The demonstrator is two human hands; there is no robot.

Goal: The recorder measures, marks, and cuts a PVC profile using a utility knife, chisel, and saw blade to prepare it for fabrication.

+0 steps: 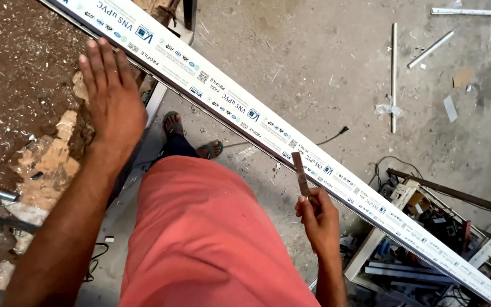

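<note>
White plastic profile, a long strip printed with blue marks, runs slantwise across the head view from the far left to the near right, lying over the worn brown bench at its far end. The left hand lies flat with its grip spread, fingers straight, palm down on the bench edge just beside the profile. The right hand has its grip pressed together around the lower end of a thin flat metal blade, which stands upright with its tip touching the near edge of the profile. Below, an orange-red garment covers the person's legs, and a sandalled foot stands on the grey concrete floor. Loose white offcuts lie far right on the floor, and a crate of scrap sits near right under the profile.
</note>
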